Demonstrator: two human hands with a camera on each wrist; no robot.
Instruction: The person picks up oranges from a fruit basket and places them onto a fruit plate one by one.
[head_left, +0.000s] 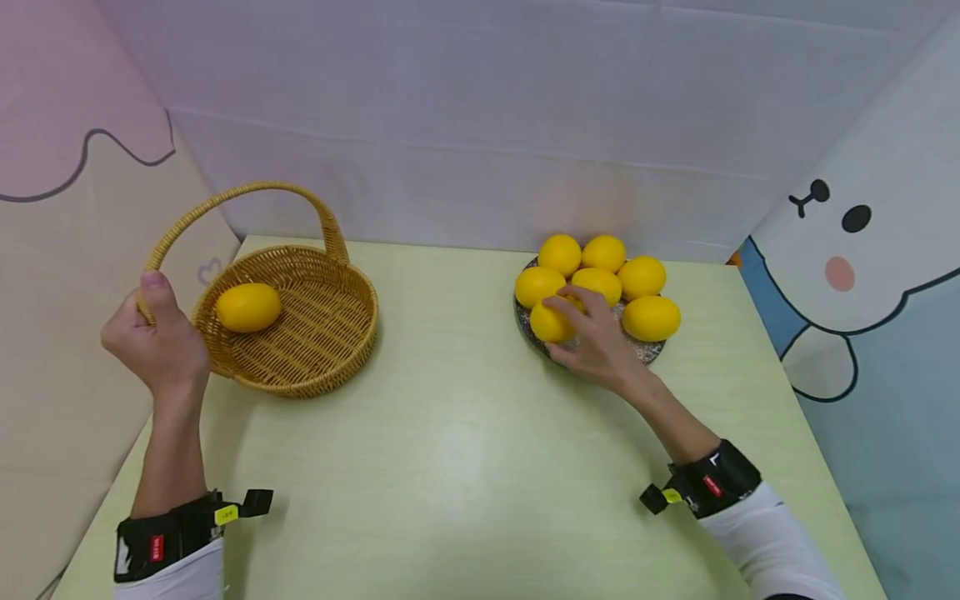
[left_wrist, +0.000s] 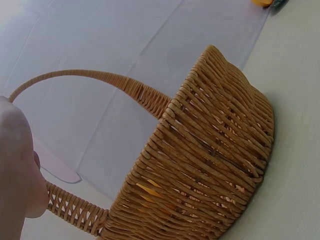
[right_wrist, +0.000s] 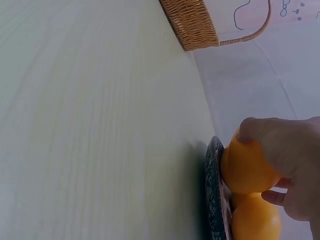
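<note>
My left hand (head_left: 160, 346) grips the handle (head_left: 247, 190) of a round wicker basket (head_left: 330, 333) at the left of the table. One yellow lemon (head_left: 248, 307) lies inside, against the basket's left wall. On the right, my right hand (head_left: 600, 343) holds a lemon (head_left: 550, 323) between thumb and fingers at the near left of a dark patterned plate (head_left: 651, 352). Several other lemons (head_left: 642, 276) sit on this plate. In the right wrist view, the held lemon (right_wrist: 245, 167) overlaps another lemon (right_wrist: 256, 220) close to the plate's rim (right_wrist: 214, 195).
The pale table (head_left: 442, 450) extends between basket and plate. A light cloth wall (head_left: 450, 192) rises behind its back edge. Printed panels flank both sides, the right one (head_left: 892, 350) with a cartoon face. Black straps with small cameras circle both wrists.
</note>
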